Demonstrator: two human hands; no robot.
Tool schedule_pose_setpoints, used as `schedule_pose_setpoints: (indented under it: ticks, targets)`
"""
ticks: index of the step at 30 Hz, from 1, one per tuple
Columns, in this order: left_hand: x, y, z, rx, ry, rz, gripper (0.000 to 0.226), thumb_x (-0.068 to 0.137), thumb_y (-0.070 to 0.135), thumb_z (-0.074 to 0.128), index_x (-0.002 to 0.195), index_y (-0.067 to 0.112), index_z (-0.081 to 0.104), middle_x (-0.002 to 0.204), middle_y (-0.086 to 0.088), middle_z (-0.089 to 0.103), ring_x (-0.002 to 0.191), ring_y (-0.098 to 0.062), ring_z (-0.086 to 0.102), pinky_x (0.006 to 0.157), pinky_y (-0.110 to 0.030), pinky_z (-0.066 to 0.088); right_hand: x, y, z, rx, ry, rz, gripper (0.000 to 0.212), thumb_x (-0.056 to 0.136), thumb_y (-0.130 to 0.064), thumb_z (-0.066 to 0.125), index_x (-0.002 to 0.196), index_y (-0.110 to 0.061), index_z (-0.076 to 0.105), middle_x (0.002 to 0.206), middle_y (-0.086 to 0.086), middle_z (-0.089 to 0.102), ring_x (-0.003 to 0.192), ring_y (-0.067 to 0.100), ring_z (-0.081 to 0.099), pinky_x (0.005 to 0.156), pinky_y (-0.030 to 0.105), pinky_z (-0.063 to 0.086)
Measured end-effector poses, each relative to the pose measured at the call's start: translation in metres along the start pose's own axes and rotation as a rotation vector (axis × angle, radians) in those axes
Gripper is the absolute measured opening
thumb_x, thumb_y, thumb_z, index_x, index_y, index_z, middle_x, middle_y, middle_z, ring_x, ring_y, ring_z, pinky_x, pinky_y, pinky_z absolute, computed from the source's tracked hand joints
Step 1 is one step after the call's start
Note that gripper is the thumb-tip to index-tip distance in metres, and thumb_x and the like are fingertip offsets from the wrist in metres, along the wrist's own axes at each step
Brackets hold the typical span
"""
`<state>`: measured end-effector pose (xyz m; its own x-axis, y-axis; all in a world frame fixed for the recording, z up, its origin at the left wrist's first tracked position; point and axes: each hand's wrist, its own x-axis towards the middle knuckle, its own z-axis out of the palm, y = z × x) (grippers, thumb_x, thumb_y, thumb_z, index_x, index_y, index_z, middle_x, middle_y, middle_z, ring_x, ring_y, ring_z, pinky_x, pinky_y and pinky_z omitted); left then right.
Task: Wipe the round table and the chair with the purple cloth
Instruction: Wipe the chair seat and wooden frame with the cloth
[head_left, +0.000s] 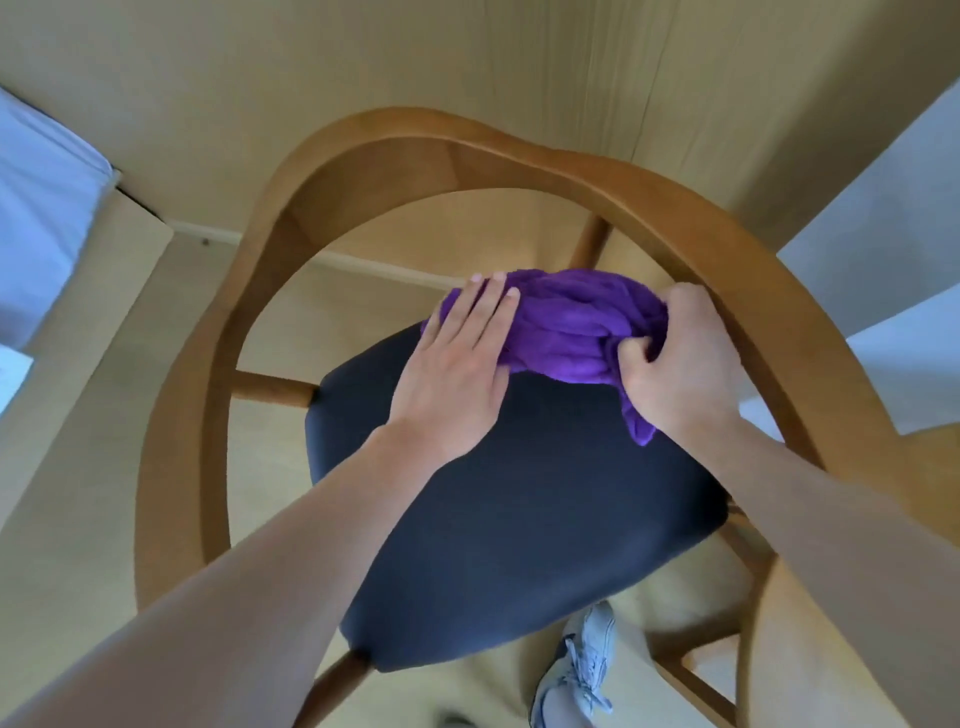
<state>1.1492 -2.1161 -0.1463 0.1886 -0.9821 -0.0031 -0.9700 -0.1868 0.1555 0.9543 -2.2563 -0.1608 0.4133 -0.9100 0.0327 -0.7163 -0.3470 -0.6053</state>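
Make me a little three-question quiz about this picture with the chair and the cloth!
1. True or false: the purple cloth lies on the dark seat.
2. Which hand bunches the cloth in curled fingers? A) left hand B) right hand
3. Fill in: the chair frame is made of ____.

Key: 1 true; 2 B, the left lies flat on the cloth; 3 wood.

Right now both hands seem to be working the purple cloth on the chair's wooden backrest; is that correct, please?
Not quite: in the head view the left hand and right hand work the purple cloth on the chair's dark seat cushion, not the wooden backrest.
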Motion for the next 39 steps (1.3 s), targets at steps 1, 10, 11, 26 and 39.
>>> schedule_pose_setpoints:
  ticks: [1, 10, 11, 26, 39]
  targets:
    - [-0.006, -0.003, 0.009, -0.006, -0.086, -0.018, 0.072, 0.103, 0.034, 0.040, 0.165, 0.014, 0.010, 0.174, -0.003, 0.003, 0.160, -0.021, -0.002, 0.130, -0.045, 0.007, -0.003, 0.006, 0.011, -0.031, -0.084, 0.046, 0.029, 0.088, -0.024, 0.059, 0.114, -0.015, 0.052, 0.109, 0.004, 0.057, 0.095, 0.027, 0.061, 0.085, 0.050, 0.056]
    - [-0.002, -0.055, 0.086, -0.006, -0.384, -0.001, 0.079, 0.102, 0.054, 0.037, 0.164, 0.024, -0.002, 0.173, -0.002, -0.009, 0.160, -0.022, -0.006, 0.130, -0.043, 0.003, -0.045, 0.032, 0.089, -0.357, -0.395, 0.129, 0.082, 0.092, -0.050, 0.052, 0.159, -0.035, 0.007, 0.162, 0.005, 0.019, 0.146, 0.033, 0.025, 0.120, 0.063, 0.018]
    - [0.007, -0.060, 0.090, -0.021, -0.386, 0.000, 0.079, 0.102, 0.055, 0.036, 0.164, 0.026, -0.004, 0.173, -0.002, -0.010, 0.160, -0.022, -0.007, 0.129, -0.043, 0.002, -0.043, 0.028, 0.095, -0.351, -0.405, 0.125, 0.085, 0.092, -0.054, 0.050, 0.159, -0.040, -0.001, 0.166, 0.003, 0.007, 0.151, 0.033, 0.013, 0.120, 0.066, 0.010]
    - [0.029, -0.080, 0.161, -0.097, -0.242, 0.062, 0.073, 0.102, 0.050, 0.018, 0.165, 0.013, 0.008, 0.172, -0.015, -0.004, 0.158, -0.043, -0.003, 0.126, -0.059, 0.003, 0.006, -0.013, 0.192, -0.546, -0.181, 0.461, 0.077, 0.096, -0.055, 0.021, 0.163, -0.026, -0.002, 0.172, 0.005, -0.005, 0.157, 0.035, -0.006, 0.123, 0.063, 0.004]
    - [0.054, -0.120, 0.149, 0.035, -0.337, 0.457, 0.074, 0.103, 0.042, 0.018, 0.162, -0.001, 0.001, 0.170, -0.021, -0.011, 0.159, -0.034, -0.007, 0.130, -0.048, 0.009, -0.036, -0.055, 0.203, -0.443, -0.232, 0.555, 0.081, 0.090, -0.049, 0.021, 0.163, -0.016, 0.007, 0.171, 0.006, 0.005, 0.156, 0.027, 0.002, 0.123, 0.056, 0.009]
